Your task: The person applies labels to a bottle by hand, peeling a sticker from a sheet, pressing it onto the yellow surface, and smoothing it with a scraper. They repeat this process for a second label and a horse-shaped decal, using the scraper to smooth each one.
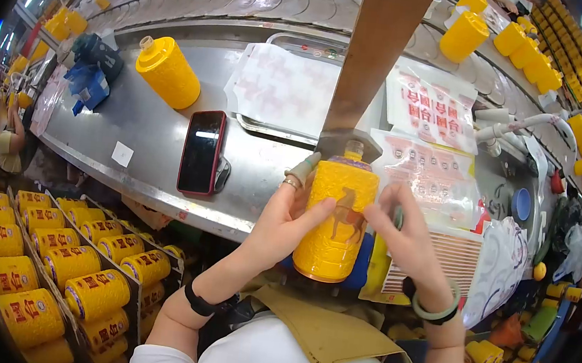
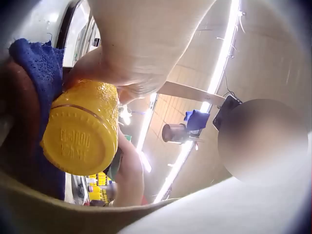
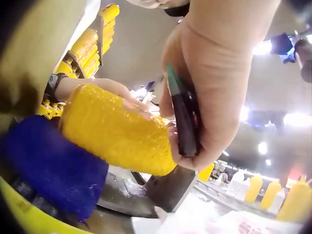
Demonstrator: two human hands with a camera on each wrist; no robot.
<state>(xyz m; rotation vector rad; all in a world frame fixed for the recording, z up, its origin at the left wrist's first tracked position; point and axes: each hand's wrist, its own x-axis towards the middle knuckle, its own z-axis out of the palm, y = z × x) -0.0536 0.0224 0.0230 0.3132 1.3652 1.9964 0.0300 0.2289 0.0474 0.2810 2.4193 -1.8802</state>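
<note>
My left hand [image 1: 288, 218] grips a yellow textured bottle [image 1: 322, 254] from its left side, thumb across the front. A brown horse picture [image 1: 349, 214] is on the bottle's face, and its clear neck [image 1: 355, 149] points away from me. In the left wrist view the bottle's round base [image 2: 78, 144] shows raised lettering. My right hand [image 1: 406, 232] is at the bottle's right side, fingertips beside the horse. Curled in its palm, in the right wrist view, is a dark tapered tool [image 3: 185, 117] with a green end; the head view hides it.
A blue cloth [image 3: 58, 165] lies below the bottle. On the metal bench are a phone [image 1: 202, 151], another yellow bottle [image 1: 169, 73] and printed sheets [image 1: 430, 104]. A brown post [image 1: 379, 49] rises just beyond my hands. Crates of yellow bottles [image 1: 98, 294] stand at left.
</note>
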